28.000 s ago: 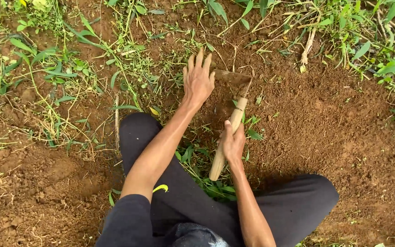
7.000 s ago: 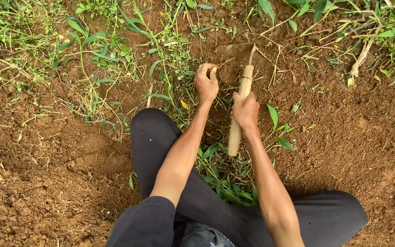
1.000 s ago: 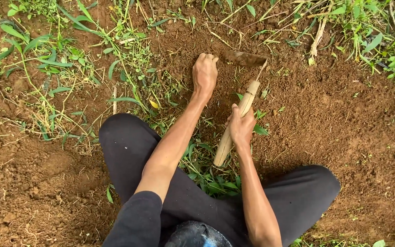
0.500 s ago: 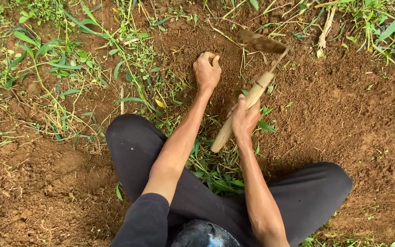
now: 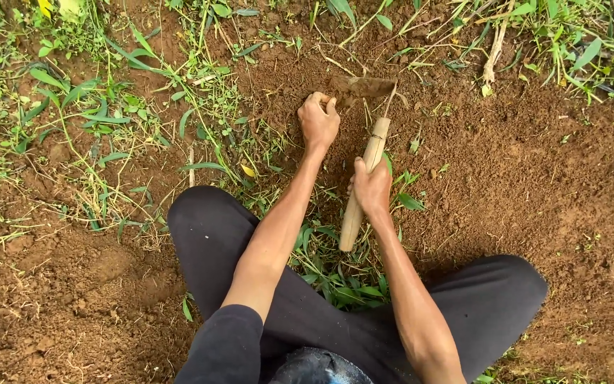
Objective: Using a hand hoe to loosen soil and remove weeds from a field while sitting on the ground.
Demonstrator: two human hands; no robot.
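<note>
I sit cross-legged on bare brown soil. My right hand (image 5: 372,188) grips the wooden handle of a small hoe (image 5: 364,181); its soil-caked metal blade (image 5: 368,87) rests on the ground ahead. My left hand (image 5: 318,119) is curled into a fist on the loose soil just left of the blade. What it holds, if anything, is hidden inside the fingers.
Grass and leafy weeds (image 5: 108,107) cover the ground at left and along the top. A heap of pulled green weeds (image 5: 335,274) lies between my knees. Dry roots (image 5: 495,50) lie at the upper right. My black trousers (image 5: 492,306) frame the bottom.
The hoe blade has come down from a raised tilt at the right to the soil beside my left fist. My left hand stays curled in about the same spot.
</note>
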